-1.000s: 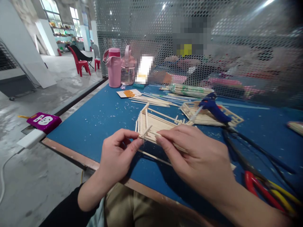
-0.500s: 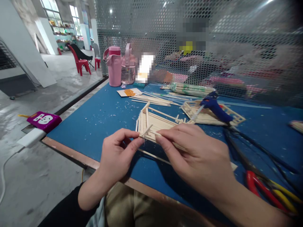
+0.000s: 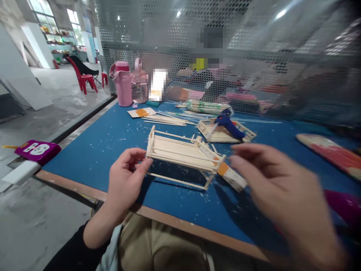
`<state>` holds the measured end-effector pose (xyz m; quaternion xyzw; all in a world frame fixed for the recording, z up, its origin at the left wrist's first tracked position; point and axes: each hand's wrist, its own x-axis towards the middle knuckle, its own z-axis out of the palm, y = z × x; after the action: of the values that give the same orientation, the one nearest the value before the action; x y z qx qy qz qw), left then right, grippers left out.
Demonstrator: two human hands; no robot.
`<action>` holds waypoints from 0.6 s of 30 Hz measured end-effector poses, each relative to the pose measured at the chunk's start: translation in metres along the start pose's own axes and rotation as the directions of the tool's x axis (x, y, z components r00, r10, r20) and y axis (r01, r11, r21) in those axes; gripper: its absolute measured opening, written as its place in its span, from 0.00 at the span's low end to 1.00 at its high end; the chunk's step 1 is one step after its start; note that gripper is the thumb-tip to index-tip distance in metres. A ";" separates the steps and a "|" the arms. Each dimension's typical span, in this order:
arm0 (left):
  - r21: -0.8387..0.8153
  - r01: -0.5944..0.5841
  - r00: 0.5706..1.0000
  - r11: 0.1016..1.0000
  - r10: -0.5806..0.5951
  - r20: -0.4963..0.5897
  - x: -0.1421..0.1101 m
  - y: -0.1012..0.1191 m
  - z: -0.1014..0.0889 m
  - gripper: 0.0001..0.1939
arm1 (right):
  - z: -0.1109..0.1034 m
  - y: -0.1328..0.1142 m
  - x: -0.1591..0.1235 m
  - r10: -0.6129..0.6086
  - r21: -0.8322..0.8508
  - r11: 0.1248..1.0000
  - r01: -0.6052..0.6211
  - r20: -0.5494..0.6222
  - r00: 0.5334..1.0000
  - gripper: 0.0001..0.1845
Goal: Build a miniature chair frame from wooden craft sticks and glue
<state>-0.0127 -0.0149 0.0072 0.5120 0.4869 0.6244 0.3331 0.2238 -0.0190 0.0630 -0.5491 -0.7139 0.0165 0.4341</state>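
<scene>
Hands, two. Left hand (image 3: 125,177): I see its thumb and fingers pinching the near left corner of a stick frame (image 3: 180,148). Right hand (image 3: 282,188), blurred: fingers released and parted, just off the frame's right end.

Stick frames, two: the first at the middle of the desk (image 3: 93,150); a second frame (image 3: 221,136) farther right, with one blue glue gun (image 3: 231,128) on it.

Cards with orange patches, two: a far card (image 3: 141,112) on the left, and a near card (image 3: 235,180) at the first frame's right end.

Loose sticks (image 3: 166,119), several, far side; I cannot count them exactly.

Containers: one clear wrapper (image 3: 208,107), far, holding a bundle of sticks; two pink bottles, far left, comprising an opaque bottle (image 3: 124,88), contents hidden, and a see-through bottle (image 3: 140,90), contents unclear to me.
</scene>
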 end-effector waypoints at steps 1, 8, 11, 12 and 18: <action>0.012 0.000 1.000 1.000 0.000 -0.005 0.000 0.000 0.000 0.08 | 0.003 0.004 -0.002 0.098 0.026 0.995 -0.098 0.019 0.995 0.10; -0.071 0.050 0.999 0.996 -0.051 -0.015 0.001 0.002 0.002 0.12 | 0.011 0.007 0.001 0.211 0.255 0.947 -0.197 -0.027 0.977 0.13; -0.104 0.061 0.998 0.993 -0.062 -0.011 0.002 0.002 0.003 0.12 | 0.008 -0.005 0.015 0.109 0.177 0.981 -0.084 -0.137 0.985 0.12; -0.110 0.059 0.998 0.992 -0.060 -0.009 0.002 0.002 0.003 0.12 | 0.009 -0.011 0.021 0.031 0.119 0.993 -0.013 -0.158 0.987 0.10; -0.142 0.046 0.999 0.989 -0.046 0.001 0.002 0.001 0.005 0.11 | 0.039 -0.050 0.046 -0.528 -0.085 0.838 0.538 0.117 0.841 0.09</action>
<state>-0.0087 -0.0119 0.0090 0.4748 0.4533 0.6503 0.3825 0.1599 0.0159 0.0914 -0.3514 -0.8569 -0.1218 0.3571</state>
